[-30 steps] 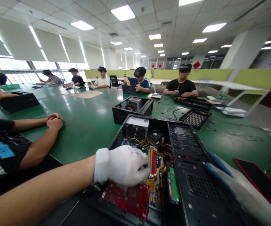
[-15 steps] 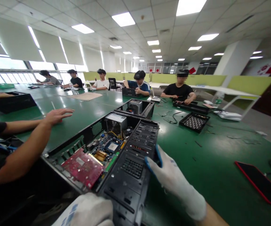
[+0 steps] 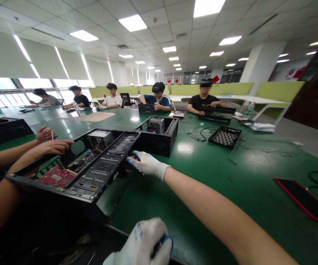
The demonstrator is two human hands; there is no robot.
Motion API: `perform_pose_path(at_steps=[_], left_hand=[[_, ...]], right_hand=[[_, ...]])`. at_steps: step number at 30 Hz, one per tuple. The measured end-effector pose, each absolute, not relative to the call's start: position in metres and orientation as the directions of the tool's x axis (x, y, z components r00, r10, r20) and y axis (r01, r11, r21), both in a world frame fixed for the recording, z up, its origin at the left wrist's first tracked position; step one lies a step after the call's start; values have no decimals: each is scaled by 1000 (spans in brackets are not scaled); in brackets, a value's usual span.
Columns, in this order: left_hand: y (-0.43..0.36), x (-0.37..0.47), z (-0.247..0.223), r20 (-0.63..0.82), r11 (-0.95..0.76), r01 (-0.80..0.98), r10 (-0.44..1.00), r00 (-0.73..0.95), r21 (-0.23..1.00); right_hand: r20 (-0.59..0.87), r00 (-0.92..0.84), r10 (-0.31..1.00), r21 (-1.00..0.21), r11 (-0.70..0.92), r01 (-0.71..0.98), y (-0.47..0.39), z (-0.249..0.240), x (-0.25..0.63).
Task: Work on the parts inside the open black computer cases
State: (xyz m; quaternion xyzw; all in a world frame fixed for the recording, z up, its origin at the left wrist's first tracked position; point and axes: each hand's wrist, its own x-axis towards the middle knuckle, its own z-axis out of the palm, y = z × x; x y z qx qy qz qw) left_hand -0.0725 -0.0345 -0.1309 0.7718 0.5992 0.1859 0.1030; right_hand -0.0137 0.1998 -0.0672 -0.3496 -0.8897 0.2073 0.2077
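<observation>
An opened black computer case (image 3: 103, 167) lies on its side at left centre, with a red expansion card (image 3: 56, 176) and a metal power supply (image 3: 100, 138) showing inside. My right hand (image 3: 148, 163), in a white glove with blue fingertips, reaches far forward and has its fingers curled at the case's near right edge, beside a small dark and red part. Low in the view is my left hand (image 3: 148, 241), gloved too and closed over something dark. A black edge (image 3: 115, 232) runs up to that hand, but what it belongs to is mostly hidden.
Bare hands of a co-worker (image 3: 52, 147) rest at the case's far left side. A second black case (image 3: 160, 136) stands just behind. On the green table (image 3: 216, 191) lie a black tray (image 3: 225, 137), loose cables (image 3: 201, 136) and a red-edged black pad (image 3: 304, 200).
The computer case has shifted and turned to the left. My right hand has moved forward and left along its edge; my left hand has moved right. A co-worker's hand now touches the case.
</observation>
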Motion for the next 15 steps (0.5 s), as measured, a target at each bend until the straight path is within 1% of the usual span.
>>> perform_pose_path(at_steps=[1,3,5,7,10,15], left_hand=[[-26,-73,-142,182,-247,879,966,187,409],[-9,-76,-166,284,-306,835,940,188,458],[3,-80,-187,427,-359,797,893,142,486],[11,-81,-202,490,-377,770,866,97,514],[13,-77,-211,506,-385,754,858,81,532],[12,-72,-213,520,-377,770,851,69,514]], right_hand=[[231,-665,710,-471,680,562,210,-65,-12],[245,-625,741,-368,667,647,235,-60,-4],[255,-563,786,-256,617,744,264,-54,7],[259,-502,825,-154,548,822,294,-50,19],[253,-447,858,-38,471,881,329,-49,35],[258,-444,858,87,437,895,349,-54,42]])
